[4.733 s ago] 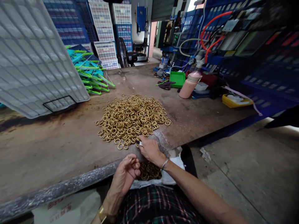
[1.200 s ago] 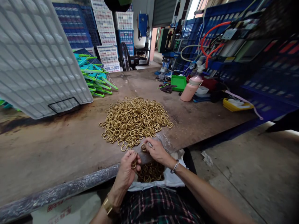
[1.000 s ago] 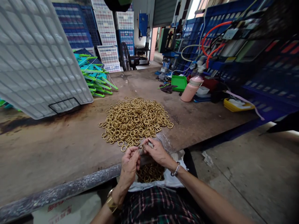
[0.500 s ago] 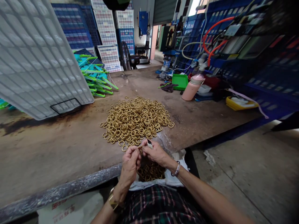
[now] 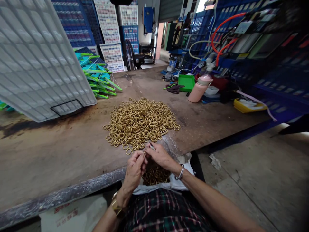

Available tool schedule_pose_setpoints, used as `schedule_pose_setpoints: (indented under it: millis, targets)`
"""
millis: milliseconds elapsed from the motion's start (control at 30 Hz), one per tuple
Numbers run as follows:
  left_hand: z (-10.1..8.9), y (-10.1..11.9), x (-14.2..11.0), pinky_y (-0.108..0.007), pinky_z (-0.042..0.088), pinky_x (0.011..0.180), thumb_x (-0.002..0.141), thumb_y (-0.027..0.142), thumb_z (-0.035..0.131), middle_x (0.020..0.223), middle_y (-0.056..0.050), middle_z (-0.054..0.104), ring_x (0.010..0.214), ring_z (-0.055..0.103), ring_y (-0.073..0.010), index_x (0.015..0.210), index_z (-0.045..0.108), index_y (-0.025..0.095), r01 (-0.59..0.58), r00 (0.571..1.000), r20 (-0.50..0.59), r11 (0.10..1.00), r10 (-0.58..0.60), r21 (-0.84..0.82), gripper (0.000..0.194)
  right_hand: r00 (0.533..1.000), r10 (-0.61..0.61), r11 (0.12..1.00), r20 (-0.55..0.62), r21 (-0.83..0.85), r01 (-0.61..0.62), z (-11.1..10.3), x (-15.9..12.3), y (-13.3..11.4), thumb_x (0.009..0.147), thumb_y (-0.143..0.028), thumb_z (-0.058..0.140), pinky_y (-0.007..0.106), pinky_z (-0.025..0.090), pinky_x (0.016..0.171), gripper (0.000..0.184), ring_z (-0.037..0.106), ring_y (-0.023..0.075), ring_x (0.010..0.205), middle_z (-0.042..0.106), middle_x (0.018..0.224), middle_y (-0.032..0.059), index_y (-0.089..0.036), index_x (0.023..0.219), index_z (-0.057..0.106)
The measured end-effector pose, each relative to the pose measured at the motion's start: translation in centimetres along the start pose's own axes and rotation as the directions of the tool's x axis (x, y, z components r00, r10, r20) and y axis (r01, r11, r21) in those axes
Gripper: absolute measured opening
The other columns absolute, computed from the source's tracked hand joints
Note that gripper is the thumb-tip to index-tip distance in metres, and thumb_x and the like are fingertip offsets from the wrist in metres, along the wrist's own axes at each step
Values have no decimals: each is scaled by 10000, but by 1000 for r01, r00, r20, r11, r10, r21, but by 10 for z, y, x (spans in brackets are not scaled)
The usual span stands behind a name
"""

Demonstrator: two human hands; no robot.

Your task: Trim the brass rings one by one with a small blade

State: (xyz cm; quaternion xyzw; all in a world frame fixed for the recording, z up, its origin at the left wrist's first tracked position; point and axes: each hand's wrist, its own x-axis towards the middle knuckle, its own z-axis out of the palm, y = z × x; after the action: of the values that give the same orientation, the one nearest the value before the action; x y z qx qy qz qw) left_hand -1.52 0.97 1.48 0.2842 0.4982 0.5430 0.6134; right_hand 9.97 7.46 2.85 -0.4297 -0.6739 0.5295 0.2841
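with left hand (image 5: 135,169): pinches apparent ring (image 5: 144,154), mostly hidden | with right hand (image 5: 159,157): grips small pale tool (image 5: 152,147) beside it | sees gold rings (image 5: 142,120) heaped on table (image 5: 60,154) beyond | likely light, stiff, slick; best pinched across outer edge

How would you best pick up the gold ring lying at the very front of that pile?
I'd pinch the gold ring by its near rim, coming from above on the person's side. It looks flat on the table, and the pile lies behind it, so the near rim seems easiest.
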Motion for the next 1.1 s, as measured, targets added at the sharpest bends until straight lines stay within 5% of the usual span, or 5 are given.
schedule_pose_setpoints:
  millis: [133, 300, 733, 933, 1100]
  targets:
    - [-1, -1, 0, -137, 223, 355, 729, 471, 585, 571, 62, 485, 386, 340, -27, 720, 469, 181, -11, 1000, -28, 1000, 12, 13, 313, 997, -70, 974, -13, -216, 65, -3, -4, 2, 846, -249, 367, 204, 327, 554, 211, 438, 97, 563, 506, 606, -25, -176, 704, 505]
    - [0, 0, 1, -141, 220, 352, 727, 478, 582, 546, 62, 479, 378, 332, -28, 708, 476, 177, -33, 998, -47, 997, 36, 74, 320, 973, -165, 778, 160, -585, 228, -3, -11, 9, 743, -121, 412, 229, 277, 557, 146, 438, 115, 568, 544, 655, 0, -177, 787, 539]
    - [-1, -2, -6, -159, 245, 366, 743, 447, 579, 526, 54, 499, 385, 358, -39, 663, 495, 178, -106, 991, -59, 975, 120, 196, 292, 992, 50, 569, 114, -820, 66, -4, -3, 13, 758, -117, 400, 249, 305, 567, 255, 569, 169, 650, 635, 747, 83, -148, 978, 526]
    - [4, 10, -7, -152, 236, 341, 709, 446, 618, 552, 61, 516, 367, 348, -34, 699, 452, 191, 9, 1000, 29, 994, -6, -109, 304, 999, -31, 859, -18, -512, 18, -10, 5, 16, 822, -176, 368, 213, 330, 576, 173, 493, 117, 602, 575, 671, 21, -167, 764, 531]
    - [1, 14, -2, -149, 266, 343, 700, 441, 622, 602, 37, 545, 403, 395, -42, 702, 443, 181, 62, 998, 40, 972, -54, -228, 316, 979, 110, 993, 174, 33, -117, 4, -2, 1, 837, -254, 341, 191, 290, 465, 250, 350, 79, 449, 425, 500, -58, -184, 630, 464]
